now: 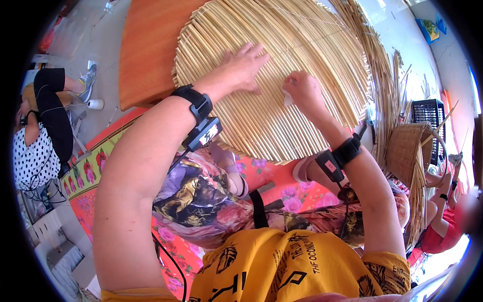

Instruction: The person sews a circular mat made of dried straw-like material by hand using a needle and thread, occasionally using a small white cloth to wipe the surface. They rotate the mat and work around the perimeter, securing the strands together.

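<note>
A large round mat of pale straw stalks, laid side by side and crossed by thin thread, lies in front of me. My left hand rests on its left part with fingers spread, holding nothing. Right of it, my right hand is closed, knuckles up, just over the middle of the mat. A small white scrap pokes out under its fingers. Whether the scrap is cloth or paper I cannot tell. Both wrists carry black straps with small boxes.
An orange-brown board lies under the mat's left side. Loose straw stalks are piled along the right, near a woven basket and a black crate. A thread spool stands left. People sit at both sides.
</note>
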{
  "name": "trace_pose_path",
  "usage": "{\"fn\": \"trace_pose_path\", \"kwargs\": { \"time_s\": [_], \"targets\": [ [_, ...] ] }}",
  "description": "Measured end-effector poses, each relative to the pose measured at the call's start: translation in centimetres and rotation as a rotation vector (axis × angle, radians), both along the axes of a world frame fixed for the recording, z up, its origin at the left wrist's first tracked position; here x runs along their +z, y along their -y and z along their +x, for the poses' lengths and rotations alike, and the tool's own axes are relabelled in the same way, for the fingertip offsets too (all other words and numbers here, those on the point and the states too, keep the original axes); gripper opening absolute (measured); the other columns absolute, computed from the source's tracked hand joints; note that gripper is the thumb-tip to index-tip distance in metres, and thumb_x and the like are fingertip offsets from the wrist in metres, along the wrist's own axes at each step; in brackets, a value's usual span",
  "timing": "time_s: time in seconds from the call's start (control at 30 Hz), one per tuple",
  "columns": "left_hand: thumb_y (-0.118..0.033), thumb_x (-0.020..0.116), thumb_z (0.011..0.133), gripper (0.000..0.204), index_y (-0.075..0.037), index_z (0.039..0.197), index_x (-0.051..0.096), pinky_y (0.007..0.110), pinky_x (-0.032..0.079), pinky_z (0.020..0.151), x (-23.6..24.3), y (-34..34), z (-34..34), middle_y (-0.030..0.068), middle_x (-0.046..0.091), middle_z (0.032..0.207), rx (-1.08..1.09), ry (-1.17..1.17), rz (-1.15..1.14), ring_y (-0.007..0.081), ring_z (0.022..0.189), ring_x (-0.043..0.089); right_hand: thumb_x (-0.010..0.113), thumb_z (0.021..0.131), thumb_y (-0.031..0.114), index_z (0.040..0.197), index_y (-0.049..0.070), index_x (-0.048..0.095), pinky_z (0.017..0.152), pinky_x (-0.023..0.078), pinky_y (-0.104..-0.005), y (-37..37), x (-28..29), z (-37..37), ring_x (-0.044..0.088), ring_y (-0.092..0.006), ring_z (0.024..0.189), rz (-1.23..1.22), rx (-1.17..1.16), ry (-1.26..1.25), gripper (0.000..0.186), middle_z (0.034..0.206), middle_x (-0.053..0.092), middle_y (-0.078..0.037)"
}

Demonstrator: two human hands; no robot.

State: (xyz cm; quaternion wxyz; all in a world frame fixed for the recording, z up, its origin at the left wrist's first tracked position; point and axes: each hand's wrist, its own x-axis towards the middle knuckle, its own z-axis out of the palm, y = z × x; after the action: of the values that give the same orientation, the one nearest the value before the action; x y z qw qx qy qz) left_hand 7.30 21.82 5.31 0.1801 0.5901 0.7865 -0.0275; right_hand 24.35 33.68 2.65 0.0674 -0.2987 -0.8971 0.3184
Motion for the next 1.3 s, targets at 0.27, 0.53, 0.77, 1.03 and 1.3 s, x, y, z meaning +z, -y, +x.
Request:
{"fn": "trace_pose_path", "kwargs": {
  "time_s": [0.27, 0.53, 0.77, 1.03, 1.3],
  "targets": [
    [-0.047, 0.085, 0.063, 0.106, -0.021, 0.151, 0.03, 0.062, 0.026, 0.113, 0.1, -0.1, 0.4, 0.0108, 0.016, 0.16, 0.017, -0.024, -0.024, 0.0316, 0.147, 0.017, 0.066, 0.075, 0.016, 0.078, 0.001, 0.068, 0.071, 0.051, -0.0439, 0.1, -0.4, -0.9, 0.065, -0.0375, 0.075, 0.105, 0.011, -0.1, 0.015, 0.075, 0.065, -0.021],
    [-0.043, 0.086, 0.063, 0.106, -0.02, 0.151, 0.03, 0.061, 0.027, 0.113, -0.2, -0.2, 0.3, 0.0113, 0.018, 0.159, 0.018, -0.014, -0.023, 0.0329, 0.146, 0.02, 0.067, 0.074, 0.016, 0.078, 0.001, 0.068, 0.069, 0.051, -0.0441, -0.5, -0.4, 0.3, 0.065, -0.0364, 0.073, -0.019, 0.045, 0.01, 0.016, 0.074, 0.065, -0.02],
    [-0.041, 0.087, 0.061, 0.106, -0.018, 0.149, 0.033, 0.061, 0.029, 0.111, 0.1, 0.0, 0.1, 0.0125, 0.019, 0.159, 0.007, 0.005, 0.01, 0.0339, 0.145, 0.021, 0.066, 0.075, 0.016, 0.08, 0.002, 0.068, 0.076, 0.05, -0.0443, -0.4, -0.4, 0.5, 0.063, -0.0363, 0.084, 0.006, 0.047, 0.05, 0.015, 0.087, 0.064, -0.019],
    [-0.042, 0.087, 0.061, 0.107, -0.018, 0.149, 0.033, 0.06, 0.028, 0.112, -0.1, 0.3, -0.1, 0.0128, 0.018, 0.159, -0.01, 0.018, 0.037, 0.0336, 0.145, 0.02, 0.066, 0.078, 0.016, 0.084, 0.003, 0.068, 0.076, 0.049, -0.0434, -0.6, -0.3, -1.5, 0.063, -0.0359, 0.084, 0.057, 0.044, -0.031, 0.014, 0.088, 0.064, -0.018],
    [-0.042, 0.087, 0.061, 0.107, -0.018, 0.15, 0.033, 0.06, 0.028, 0.112, 0.4, 0.1, 0.2, 0.0128, 0.018, 0.159, 0.01, 0.014, -0.011, 0.033, 0.146, 0.018, 0.063, 0.079, 0.013, 0.083, 0.001, 0.067, 0.075, 0.049, -0.0445, -0.4, -0.4, 0.1, 0.062, -0.0375, 0.081, 0.056, 0.026, -0.142, 0.013, 0.087, 0.063, -0.02]
  ]
}}
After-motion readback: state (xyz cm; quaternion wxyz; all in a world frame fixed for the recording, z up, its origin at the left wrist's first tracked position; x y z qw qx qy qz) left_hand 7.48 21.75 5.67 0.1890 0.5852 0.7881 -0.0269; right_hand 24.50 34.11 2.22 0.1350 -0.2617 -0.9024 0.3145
